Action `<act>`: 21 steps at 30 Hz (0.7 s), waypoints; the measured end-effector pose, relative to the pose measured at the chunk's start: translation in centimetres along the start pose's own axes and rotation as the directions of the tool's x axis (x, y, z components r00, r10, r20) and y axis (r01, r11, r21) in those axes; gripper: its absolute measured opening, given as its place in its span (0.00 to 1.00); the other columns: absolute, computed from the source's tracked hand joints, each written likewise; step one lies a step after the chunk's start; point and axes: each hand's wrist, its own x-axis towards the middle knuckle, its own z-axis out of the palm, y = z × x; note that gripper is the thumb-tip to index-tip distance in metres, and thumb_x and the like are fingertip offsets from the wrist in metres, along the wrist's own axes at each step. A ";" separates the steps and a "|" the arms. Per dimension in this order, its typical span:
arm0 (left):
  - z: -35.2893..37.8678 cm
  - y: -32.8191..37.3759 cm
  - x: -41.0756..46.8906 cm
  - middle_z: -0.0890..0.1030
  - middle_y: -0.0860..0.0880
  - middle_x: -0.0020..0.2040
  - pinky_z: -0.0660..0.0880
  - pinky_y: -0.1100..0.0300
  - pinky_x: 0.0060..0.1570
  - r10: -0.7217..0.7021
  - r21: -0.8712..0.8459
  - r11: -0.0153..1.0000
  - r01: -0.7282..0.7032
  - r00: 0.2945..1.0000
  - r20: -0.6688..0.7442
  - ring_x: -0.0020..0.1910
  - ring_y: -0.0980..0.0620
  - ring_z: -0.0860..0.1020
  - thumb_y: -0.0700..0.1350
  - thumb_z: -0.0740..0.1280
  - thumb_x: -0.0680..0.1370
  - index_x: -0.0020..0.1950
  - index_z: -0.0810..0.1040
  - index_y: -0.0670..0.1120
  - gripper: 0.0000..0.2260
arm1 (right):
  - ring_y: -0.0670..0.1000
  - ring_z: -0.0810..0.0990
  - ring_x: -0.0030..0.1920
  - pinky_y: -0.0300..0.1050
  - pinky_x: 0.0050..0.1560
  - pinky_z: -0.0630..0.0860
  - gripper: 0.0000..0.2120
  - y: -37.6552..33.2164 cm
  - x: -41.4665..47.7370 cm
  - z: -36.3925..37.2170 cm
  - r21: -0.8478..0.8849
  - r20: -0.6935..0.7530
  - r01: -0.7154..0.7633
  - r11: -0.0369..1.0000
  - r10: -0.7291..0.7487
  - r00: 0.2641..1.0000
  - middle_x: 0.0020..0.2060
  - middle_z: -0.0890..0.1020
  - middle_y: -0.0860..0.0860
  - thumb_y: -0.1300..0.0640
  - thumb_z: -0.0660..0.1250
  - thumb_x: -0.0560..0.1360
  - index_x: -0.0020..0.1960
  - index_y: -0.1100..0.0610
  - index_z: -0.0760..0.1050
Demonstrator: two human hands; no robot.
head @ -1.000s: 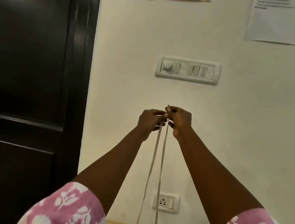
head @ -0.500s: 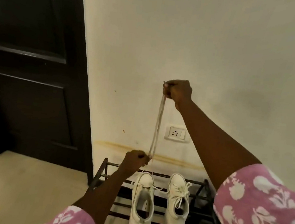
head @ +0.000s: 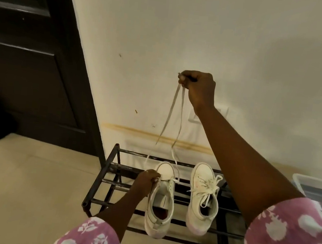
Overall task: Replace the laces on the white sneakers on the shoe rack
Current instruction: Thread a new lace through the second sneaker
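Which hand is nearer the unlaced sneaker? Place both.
Left. The left hand touches the unlaced sneaker near its toe; the right hand is raised well above it, pinching the lace ends.

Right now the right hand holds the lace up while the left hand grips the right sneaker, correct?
No: the left hand grips the left sneaker, as the head view shows. The right hand does hold the lace up.

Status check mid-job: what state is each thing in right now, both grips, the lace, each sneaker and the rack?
Right grip: raised, pinching both lace ends.
Left grip: low at the left sneaker's toe end, fingers curled round one strand.
Lace: two strands hanging down to the left sneaker.
Left sneaker: on the rack, mostly unlaced.
Right sneaker: on the rack, fully laced.
Shoe rack: upright against the wall.
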 end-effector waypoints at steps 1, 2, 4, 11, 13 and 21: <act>0.1 -0.2 0.3 0.80 0.40 0.54 0.68 0.68 0.54 -0.030 -0.015 0.999 0.030 0.999 -0.013 0.55 0.45 0.78 0.33 0.63 0.76 0.55 0.80 0.37 0.10 | 0.51 0.80 0.40 0.49 0.53 0.79 0.09 1.0 -0.3 -0.1 0.006 -0.004 -0.033 0.999 0.033 0.999 0.31 0.80 0.49 0.71 0.65 0.72 0.42 0.62 0.82; 0.2 -0.5 0.6 0.81 0.40 0.53 0.70 0.62 0.55 -0.070 -0.034 0.997 0.069 0.997 -0.031 0.54 0.44 0.78 0.33 0.63 0.76 0.53 0.80 0.37 0.09 | 0.52 0.80 0.40 0.50 0.54 0.79 0.10 1.7 -0.5 -0.2 0.016 -0.011 -0.062 0.998 0.063 0.998 0.30 0.80 0.49 0.71 0.65 0.72 0.41 0.60 0.82; 0.4 -0.6 1.0 0.80 0.39 0.51 0.74 0.53 0.54 -0.115 -0.048 0.993 0.112 0.991 -0.068 0.52 0.42 0.78 0.33 0.61 0.76 0.48 0.78 0.39 0.07 | 0.52 0.79 0.39 0.54 0.55 0.78 0.14 2.7 -0.7 -0.5 0.045 -0.030 -0.100 0.994 0.101 0.994 0.29 0.79 0.48 0.71 0.66 0.72 0.36 0.54 0.80; 1.1 -1.5 2.2 0.75 0.35 0.48 0.75 0.51 0.48 -0.434 -0.427 0.842 0.329 0.884 -0.175 0.45 0.41 0.75 0.37 0.53 0.79 0.49 0.70 0.41 0.07 | 0.52 0.79 0.38 0.51 0.54 0.79 0.17 2.7 -0.3 -1.6 0.101 -0.062 -0.099 0.990 0.105 0.993 0.29 0.79 0.48 0.72 0.65 0.72 0.33 0.52 0.79; 1.2 -2.2 2.6 0.76 0.34 0.51 0.75 0.48 0.53 -0.470 -0.472 0.810 0.347 0.867 -0.168 0.48 0.39 0.76 0.39 0.52 0.79 0.47 0.70 0.42 0.08 | 0.51 0.79 0.37 0.48 0.52 0.80 0.17 2.1 0.0 -1.9 0.103 -0.068 -0.089 0.991 0.096 0.993 0.29 0.79 0.48 0.72 0.65 0.72 0.34 0.52 0.79; -8.5 9.1 3.4 0.71 0.40 0.67 0.65 0.52 0.67 -0.032 -0.358 0.913 -0.198 0.838 -0.544 0.66 0.43 0.70 0.45 0.63 0.79 0.69 0.67 0.38 0.20 | 0.43 0.77 0.28 0.36 0.34 0.76 0.11 -5.4 2.1 -3.9 0.122 -0.017 -0.012 0.992 0.014 1.000 0.32 0.80 0.51 0.70 0.65 0.74 0.37 0.57 0.78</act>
